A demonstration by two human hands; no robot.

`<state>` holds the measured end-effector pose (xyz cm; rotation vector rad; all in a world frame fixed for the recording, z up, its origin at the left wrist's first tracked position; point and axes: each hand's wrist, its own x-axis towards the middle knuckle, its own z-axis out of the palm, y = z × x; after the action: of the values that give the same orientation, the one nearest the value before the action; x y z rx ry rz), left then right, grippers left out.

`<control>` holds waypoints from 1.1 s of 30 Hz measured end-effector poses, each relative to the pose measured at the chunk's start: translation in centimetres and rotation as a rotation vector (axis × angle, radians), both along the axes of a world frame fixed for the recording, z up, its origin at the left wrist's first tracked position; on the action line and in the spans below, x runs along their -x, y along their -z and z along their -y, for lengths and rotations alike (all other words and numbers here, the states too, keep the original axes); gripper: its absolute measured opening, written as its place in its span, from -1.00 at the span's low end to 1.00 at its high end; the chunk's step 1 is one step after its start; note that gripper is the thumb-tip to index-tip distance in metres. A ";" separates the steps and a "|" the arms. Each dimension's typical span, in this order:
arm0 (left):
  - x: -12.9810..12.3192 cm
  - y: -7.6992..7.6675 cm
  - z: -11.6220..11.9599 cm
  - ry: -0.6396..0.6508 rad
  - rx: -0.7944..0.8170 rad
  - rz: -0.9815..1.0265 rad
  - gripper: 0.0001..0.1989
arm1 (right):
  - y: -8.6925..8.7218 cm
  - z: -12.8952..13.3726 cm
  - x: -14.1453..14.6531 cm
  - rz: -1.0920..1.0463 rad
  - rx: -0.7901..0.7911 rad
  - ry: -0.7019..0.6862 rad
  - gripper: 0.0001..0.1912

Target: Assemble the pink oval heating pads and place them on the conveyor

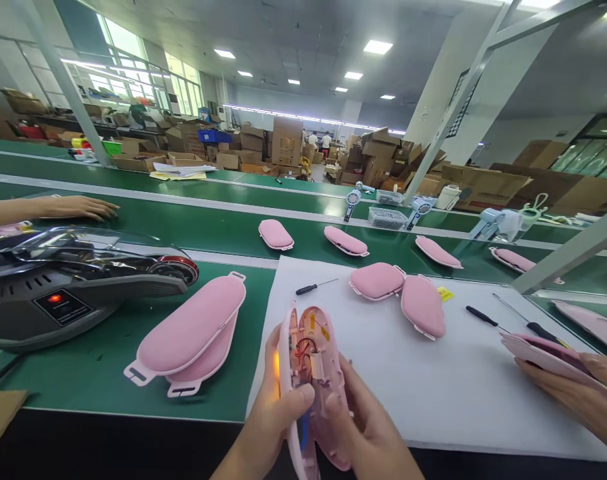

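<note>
A pink oblong plastic casing (326, 373) is opened like a book between my hands, showing red and dark wires and small parts inside. My left hand (268, 413) grips its left half, thumb over the inner edge, and an orange glow shows by those fingers. My right hand (366, 420) is wrapped round the right half, its thumb pressing inside. Beyond them, on a white sheet (303, 373), lies a small black-handled screwdriver (307, 289). Two closed pink casings (377, 281) rest touching each other farther right. Left of my hands, two pink casings (191, 327) are stacked on the green surface.
A grey machine (83, 293) with a clear cover and red light stands at left. Co-workers' hands show at left (83, 207) and at right (568, 393), the latter holding a pink casing. More casings (276, 234) lie along the green conveyor belt (223, 230).
</note>
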<state>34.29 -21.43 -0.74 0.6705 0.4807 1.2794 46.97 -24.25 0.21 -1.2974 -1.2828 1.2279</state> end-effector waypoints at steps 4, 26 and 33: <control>0.1 -0.2 0.4 -0.002 -0.025 -0.066 -0.14 | 0.7 0.3 0.7 -0.098 -0.033 -0.120 -0.25; -0.7 -0.3 0.4 -0.052 -0.087 -0.061 -0.04 | -6.3 -2.9 -0.7 1.184 -0.692 -0.162 -0.54; 0.4 -0.5 0.1 0.017 -0.087 0.008 -0.05 | -2.1 -1.1 -0.6 0.147 -0.100 -0.071 -0.24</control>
<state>33.85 -21.58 -0.28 0.7409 0.4138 1.2917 47.55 -23.20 2.27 -1.2985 -1.4872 1.1189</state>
